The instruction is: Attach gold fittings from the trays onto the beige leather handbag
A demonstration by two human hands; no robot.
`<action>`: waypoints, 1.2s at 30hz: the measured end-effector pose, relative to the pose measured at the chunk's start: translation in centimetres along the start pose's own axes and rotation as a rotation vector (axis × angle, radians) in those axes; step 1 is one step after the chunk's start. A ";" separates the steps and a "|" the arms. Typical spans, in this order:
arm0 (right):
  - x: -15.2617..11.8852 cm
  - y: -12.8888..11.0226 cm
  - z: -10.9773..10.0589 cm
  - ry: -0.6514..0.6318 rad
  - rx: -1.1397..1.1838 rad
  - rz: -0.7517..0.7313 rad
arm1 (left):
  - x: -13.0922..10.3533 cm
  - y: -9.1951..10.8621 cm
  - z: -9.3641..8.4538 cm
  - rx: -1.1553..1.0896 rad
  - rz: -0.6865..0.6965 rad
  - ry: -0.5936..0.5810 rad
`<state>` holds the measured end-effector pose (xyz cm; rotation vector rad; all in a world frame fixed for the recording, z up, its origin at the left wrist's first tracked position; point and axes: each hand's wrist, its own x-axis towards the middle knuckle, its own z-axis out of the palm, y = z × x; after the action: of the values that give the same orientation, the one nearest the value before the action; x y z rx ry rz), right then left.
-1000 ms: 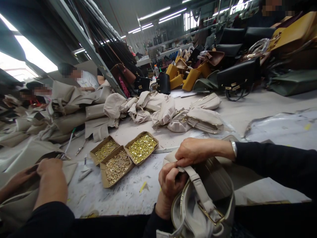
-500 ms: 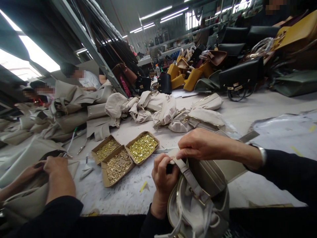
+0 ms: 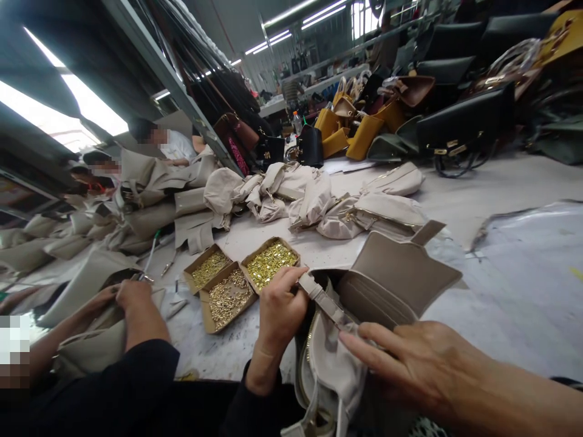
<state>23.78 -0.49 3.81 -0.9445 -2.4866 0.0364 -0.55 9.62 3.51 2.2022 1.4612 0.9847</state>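
Note:
My left hand point(image 3: 283, 306) is closed on the upper end of a beige bag strap point(image 3: 321, 297), with its thumb on top. Lower down, my right hand point(image 3: 423, 358) reaches in from the right, its fingertips pinching the same strap and hiding the part beneath them. The strap belongs to a beige handbag point(image 3: 353, 364) held at the table's front edge. Its zipped opening faces up, and a stiff taupe flap point(image 3: 405, 273) stands folded back behind it. Beyond my left hand, a cardboard tray of shiny gold-coloured fittings point(image 3: 272, 240) is partly covered.
Two more cardboard trays point(image 3: 207, 312) of small metal parts adjoin it. At the left, a co-worker's hands point(image 3: 132, 297) work on another beige piece. Cream bags point(image 3: 310, 200) lie across the table behind, with black and mustard bags point(image 3: 362, 138) farther back. A metal post point(image 3: 195, 115) slants upward.
My right hand has moved from the strap's upper end down along it toward me. My left hand has shifted left and up, straightening the strap. The taupe flap now shows more fully.

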 end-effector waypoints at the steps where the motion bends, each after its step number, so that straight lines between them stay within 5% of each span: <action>1: 0.3 0.5 0.1 -0.037 -0.005 -0.005 | 0.2 0.0 -0.3 -0.001 -0.012 -0.005; 6: 1.4 3.0 -2.1 -0.168 0.033 0.005 | -0.2 -0.5 -2.1 -0.018 -0.052 -0.076; 12: 3.1 7.0 -3.3 -0.100 0.050 0.046 | -2.6 0.0 -5.0 -0.019 -0.136 -0.197; 16: 5.3 10.3 -2.4 0.066 0.238 0.018 | -4.9 1.1 -5.8 -0.122 -0.237 -0.143; 21: 6.7 12.9 0.7 0.122 0.626 0.088 | -8.6 1.6 -4.6 -0.464 -0.376 -0.242; 25: 6.1 13.0 3.5 0.239 0.704 0.192 | -9.6 1.0 -4.7 -0.444 -0.266 -0.161; 29: 4.1 11.8 5.1 0.414 0.744 0.298 | -8.0 1.3 -5.4 -0.375 -0.169 -0.182; 36: -1.6 7.3 5.4 0.591 0.933 0.570 | -5.7 2.4 -2.7 -0.530 -0.260 -0.183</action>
<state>26.93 4.80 -3.05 -0.9823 -1.3353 0.8738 -2.16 3.16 4.74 1.6319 1.1940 0.9221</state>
